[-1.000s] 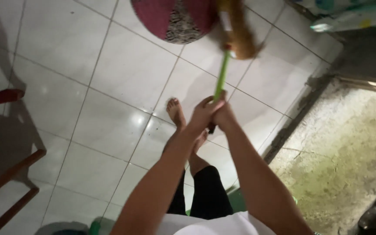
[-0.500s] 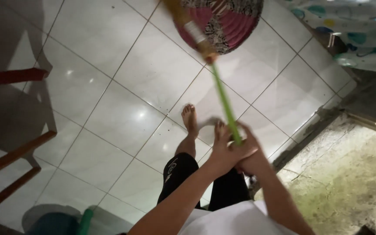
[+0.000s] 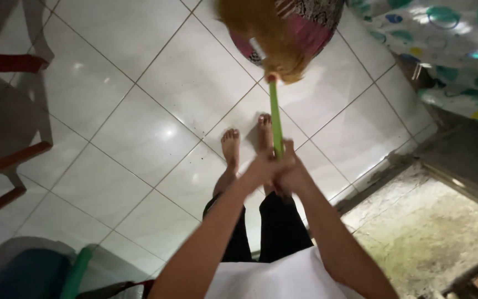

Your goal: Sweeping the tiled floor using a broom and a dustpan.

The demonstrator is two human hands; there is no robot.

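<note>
A broom (image 3: 275, 83) is held upright over the white tiled floor (image 3: 139, 111), its green handle rising out of the fingers (image 3: 290, 150) and its tan bristles (blurred) spread just beyond, over the near edge of a round pink patterned mat (image 3: 305, 27). The lower handle is clasped by the left hand (image 3: 261, 169) and right hand (image 3: 291, 171), pressed together, fingers closed around it. Two bare feet (image 3: 247, 144) are seen below the handle. A red wooden chair (image 3: 6, 160) stands well left of the broom; a rough concrete patch (image 3: 432, 232) lies to its right.
</note>
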